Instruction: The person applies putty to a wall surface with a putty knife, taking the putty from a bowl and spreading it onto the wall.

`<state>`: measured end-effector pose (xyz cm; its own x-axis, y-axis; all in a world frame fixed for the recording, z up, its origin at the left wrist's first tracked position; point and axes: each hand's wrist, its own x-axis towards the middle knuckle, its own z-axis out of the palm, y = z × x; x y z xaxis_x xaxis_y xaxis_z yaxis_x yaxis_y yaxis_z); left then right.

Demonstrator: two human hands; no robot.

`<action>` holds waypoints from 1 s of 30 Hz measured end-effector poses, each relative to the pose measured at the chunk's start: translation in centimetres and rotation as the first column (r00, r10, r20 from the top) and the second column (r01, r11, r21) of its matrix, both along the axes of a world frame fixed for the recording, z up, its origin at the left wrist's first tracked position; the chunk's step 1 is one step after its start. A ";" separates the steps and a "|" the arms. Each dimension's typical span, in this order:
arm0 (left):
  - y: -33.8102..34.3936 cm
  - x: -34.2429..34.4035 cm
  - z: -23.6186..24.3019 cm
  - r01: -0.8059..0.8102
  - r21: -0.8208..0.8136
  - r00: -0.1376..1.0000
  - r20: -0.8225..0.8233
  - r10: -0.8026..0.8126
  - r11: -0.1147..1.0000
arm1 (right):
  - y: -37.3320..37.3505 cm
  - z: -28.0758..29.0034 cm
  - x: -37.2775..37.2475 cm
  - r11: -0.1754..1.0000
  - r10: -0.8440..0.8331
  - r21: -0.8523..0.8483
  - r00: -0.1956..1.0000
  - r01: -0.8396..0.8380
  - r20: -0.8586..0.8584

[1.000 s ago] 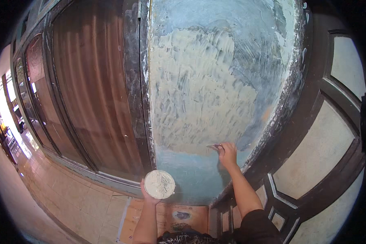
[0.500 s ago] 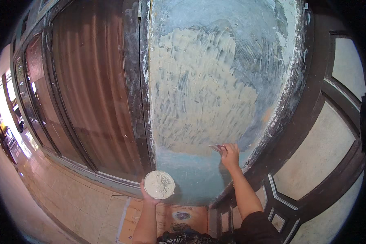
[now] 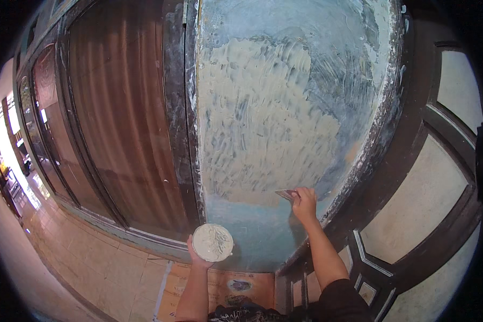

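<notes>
My left hand (image 3: 197, 256) is closed around the side of a round tub of off-white putty (image 3: 213, 242), held low in front of the wall. Ridges mark the putty's surface. In my right hand (image 3: 305, 204) is a flat putty knife (image 3: 286, 194), its blade pointing left at the lower edge of the coated area. Streaky cream putty (image 3: 263, 118) covers the middle of the wall panel. Below it, bare blue-green wall (image 3: 252, 231) shows, and grey-blue wall (image 3: 338, 64) lies to its upper right. Whether the blade touches the wall I cannot tell.
A dark-framed window with a brown curtain (image 3: 123, 107) stands left of the panel. Dark wooden panelling with pale insets (image 3: 418, 198) rises on the right. Printed orange cardboard (image 3: 241, 276) lies at the wall's foot, beside the tiled floor (image 3: 107, 268).
The tub in my left hand has shifted very slightly to the right. My right hand and the putty knife are almost where they were.
</notes>
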<state>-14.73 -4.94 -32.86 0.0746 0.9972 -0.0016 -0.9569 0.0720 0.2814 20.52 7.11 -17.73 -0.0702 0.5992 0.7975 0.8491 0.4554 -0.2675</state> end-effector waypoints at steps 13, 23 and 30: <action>0.4 2.5 4.9 0.083 0.065 0.996 0.013 -0.084 0.994 | -6.8 -1.0 -7.8 0.828 0.550 -0.074 0.781 -0.555 0.297; 1.0 3.1 3.7 0.079 0.088 0.997 -0.003 -0.079 0.993 | -7.6 -1.9 -9.1 0.815 0.539 -0.048 0.725 -0.577 0.428; 0.7 3.6 3.8 0.104 0.076 0.994 0.010 -0.105 0.992 | -7.9 -3.0 -9.5 0.826 0.525 -0.056 0.729 -0.561 0.439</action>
